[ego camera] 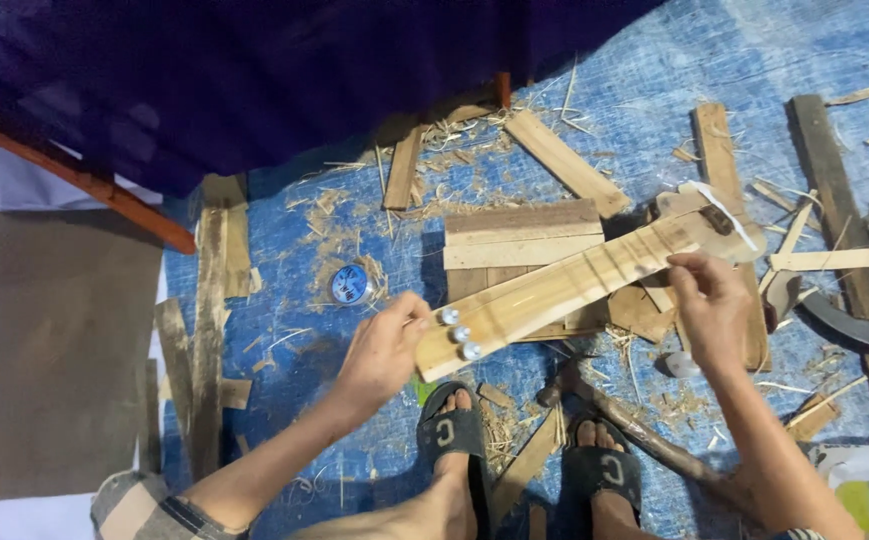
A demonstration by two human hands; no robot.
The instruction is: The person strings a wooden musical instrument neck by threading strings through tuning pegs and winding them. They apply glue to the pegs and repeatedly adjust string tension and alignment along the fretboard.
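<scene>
A long pale wooden neck-like piece (564,290) with thin strings and three silver pegs (459,334) at its near end lies slanted over stacked planks. My left hand (386,345) pinches the near end beside the pegs. My right hand (706,300) rests its fingertips on the far part of the piece, near its rounded wooden body (699,215). Both my feet in black sandals (454,432) stand just below the piece.
Wood offcuts (564,160) and shavings litter the blue tarp (284,260). A small round spool (351,284) lies left of my left hand. A curved blade (854,325) lies at right, a rough stick (644,435) by my feet, dark cloth (254,70) above.
</scene>
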